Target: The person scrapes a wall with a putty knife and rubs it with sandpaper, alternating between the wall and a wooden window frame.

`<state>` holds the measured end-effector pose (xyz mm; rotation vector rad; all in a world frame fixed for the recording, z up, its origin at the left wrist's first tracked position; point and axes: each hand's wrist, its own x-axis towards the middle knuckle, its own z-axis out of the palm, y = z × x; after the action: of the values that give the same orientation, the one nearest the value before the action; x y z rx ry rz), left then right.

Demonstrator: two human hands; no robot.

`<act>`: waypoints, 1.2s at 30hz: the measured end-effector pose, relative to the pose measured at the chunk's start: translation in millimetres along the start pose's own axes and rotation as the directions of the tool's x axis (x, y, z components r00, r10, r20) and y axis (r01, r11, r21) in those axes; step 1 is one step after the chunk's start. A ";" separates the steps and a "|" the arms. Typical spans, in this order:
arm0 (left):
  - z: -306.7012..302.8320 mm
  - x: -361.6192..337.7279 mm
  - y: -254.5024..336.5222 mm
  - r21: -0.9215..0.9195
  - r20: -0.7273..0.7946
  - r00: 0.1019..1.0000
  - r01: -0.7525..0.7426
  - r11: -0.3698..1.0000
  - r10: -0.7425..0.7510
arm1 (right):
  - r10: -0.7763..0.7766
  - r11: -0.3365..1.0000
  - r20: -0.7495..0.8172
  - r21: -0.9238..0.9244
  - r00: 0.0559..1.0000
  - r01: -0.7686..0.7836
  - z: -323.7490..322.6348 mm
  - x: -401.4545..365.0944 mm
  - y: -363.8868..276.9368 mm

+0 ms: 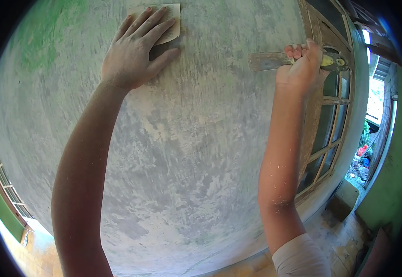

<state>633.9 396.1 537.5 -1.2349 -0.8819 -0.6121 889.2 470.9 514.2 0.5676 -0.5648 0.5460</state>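
Observation:
High on the patchy grey wall [187, 161], my left hand [134, 55] lies flat with its fingers stretched out and slightly spread. Under those fingers is a pale square of sandpaper [173, 27], pressed to the plaster, its right side and top corner showing. My right hand [304, 64] is closed round the handle of a scraper [268, 61] near the window frame. The scraper's worn, flat metal blade points left, and its dark and yellow handle end sticks out to the right. Pale dust covers my left hand and specks my right forearm.
A wooden window [318, 152] with several panes stands right of my right arm. Faded green paint [39, 41] remains at the wall's upper left. Tiled floor [339, 237] runs below, with a box-like block [343, 199] at the lower right. Another window [7, 177] shows far left.

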 end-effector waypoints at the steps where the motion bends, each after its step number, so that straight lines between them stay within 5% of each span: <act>1: -3.5 1.4 1.4 0.006 -0.008 1.000 -0.021 1.000 0.022 | -0.008 0.997 -0.010 -0.078 1.000 0.007 3.1 -6.1 10.4; 3: -4.9 1.2 2.7 0.008 -0.013 0.999 -0.049 0.999 0.049 | -0.018 0.987 -0.027 -0.159 0.999 0.013 2.5 -10.0 15.8; 6: -1.9 0.5 2.1 0.014 -0.006 0.999 -0.040 0.999 0.040 | 0.078 0.995 0.152 -0.069 0.985 -0.068 0.6 -1.6 6.2; 8: 2.5 -1.0 -0.4 -0.004 -0.006 1.000 -0.008 1.000 0.008 | -0.022 1.000 -0.006 -0.009 1.000 0.022 2.2 6.1 -9.9; 11: 3.9 -1.6 -0.9 0.003 0.002 1.000 -0.006 1.000 0.006 | 0.118 0.992 0.066 -0.056 0.991 -0.114 3.6 -13.1 15.2; 15: 3.5 -1.7 -0.4 0.005 -0.004 1.000 -0.016 1.000 0.016 | 0.087 0.995 0.104 -0.059 0.991 -0.081 3.1 -5.6 1.8; 17: 2.6 -1.2 0.0 -0.010 0.012 1.000 0.001 1.000 -0.001 | 0.006 1.000 -0.065 0.000 0.998 -0.006 0.3 4.6 -9.5; 21: 0.4 -0.3 0.2 -0.023 0.010 1.000 -0.008 1.000 0.008 | 0.094 0.995 0.105 -0.051 0.990 -0.090 -0.1 -10.7 17.8; 26: -1.8 0.8 0.6 -0.029 0.016 1.000 -0.017 0.999 0.018 | -0.014 1.000 -0.040 0.025 0.999 0.015 -1.2 3.0 -11.1; 30: -1.4 0.2 3.1 -0.028 0.016 1.000 -0.006 1.000 0.006 | 0.097 0.995 0.007 0.005 0.995 -0.097 5.6 -19.8 18.3; 36: -0.7 0.1 0.2 -0.021 0.028 0.999 -0.018 1.000 0.018 | -0.044 0.998 -0.030 0.046 0.999 0.045 -3.0 -7.7 -2.4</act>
<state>634.3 395.5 537.4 -1.2714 -0.8895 -0.5918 886.2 468.6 506.5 0.6146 -0.5121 0.5254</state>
